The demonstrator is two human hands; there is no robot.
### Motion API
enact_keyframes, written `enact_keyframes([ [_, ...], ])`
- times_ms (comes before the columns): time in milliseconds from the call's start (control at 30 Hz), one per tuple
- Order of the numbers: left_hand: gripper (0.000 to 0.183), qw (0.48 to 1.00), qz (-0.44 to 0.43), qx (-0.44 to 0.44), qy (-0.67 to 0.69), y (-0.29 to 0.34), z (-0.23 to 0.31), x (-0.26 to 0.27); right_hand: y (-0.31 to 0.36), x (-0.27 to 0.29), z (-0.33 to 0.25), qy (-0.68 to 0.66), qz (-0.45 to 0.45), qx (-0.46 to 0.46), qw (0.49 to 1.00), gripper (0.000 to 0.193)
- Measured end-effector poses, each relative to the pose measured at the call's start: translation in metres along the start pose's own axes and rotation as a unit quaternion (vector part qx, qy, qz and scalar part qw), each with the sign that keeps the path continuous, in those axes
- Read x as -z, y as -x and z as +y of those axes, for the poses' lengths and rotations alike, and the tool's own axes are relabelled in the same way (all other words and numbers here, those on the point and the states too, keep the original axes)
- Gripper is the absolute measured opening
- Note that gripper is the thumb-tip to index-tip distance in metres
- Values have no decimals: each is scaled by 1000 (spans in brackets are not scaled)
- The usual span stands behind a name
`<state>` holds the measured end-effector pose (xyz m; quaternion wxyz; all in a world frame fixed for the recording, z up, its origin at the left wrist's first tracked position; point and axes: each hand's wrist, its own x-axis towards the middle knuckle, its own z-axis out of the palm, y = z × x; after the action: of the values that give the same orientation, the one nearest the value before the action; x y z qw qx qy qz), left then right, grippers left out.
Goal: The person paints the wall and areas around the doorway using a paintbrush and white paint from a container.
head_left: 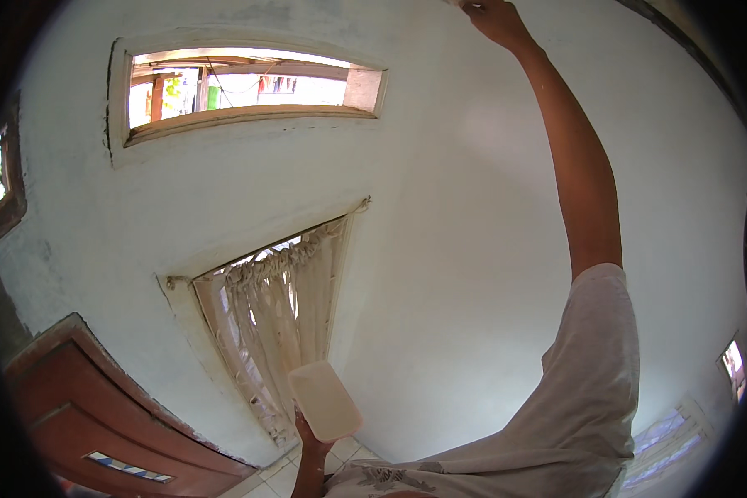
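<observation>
Low in the view, my left hand grips a pale rectangular plastic tub by its side and underside. A whitish layer fills what shows of the tub's inside; how deep it is I cannot tell. High overhead, my right arm stretches up along the white wall. My right hand is closed at the top edge of the view, close to the wall. A small pale bit of something shows at its fingertips, mostly cut off by the edge, so its kind cannot be made out.
Behind the tub hangs a beige curtain on a string across a window. Above it is a long narrow opening with a wooden frame. A reddish-brown door stands at the lower left. Light floor tiles show below.
</observation>
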<state>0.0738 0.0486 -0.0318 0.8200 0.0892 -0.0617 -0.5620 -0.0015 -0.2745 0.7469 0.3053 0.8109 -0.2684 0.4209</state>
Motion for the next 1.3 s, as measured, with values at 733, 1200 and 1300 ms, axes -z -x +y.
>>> enact_keyframes([
  [733, 69, 999, 31, 6, 6, 5, 2, 23, 39, -36, 13, -73, -64, 21, 995, 34],
  [1200, 68, 999, 32, 2, -12, 21, 0, 6, 91, -43, 13, -54, -293, 52, 953, 33],
  [1300, 66, 1000, 3, -2, -22, 20, -1, -1, 65, -45, 23, -51, -266, 97, 958, 30],
])
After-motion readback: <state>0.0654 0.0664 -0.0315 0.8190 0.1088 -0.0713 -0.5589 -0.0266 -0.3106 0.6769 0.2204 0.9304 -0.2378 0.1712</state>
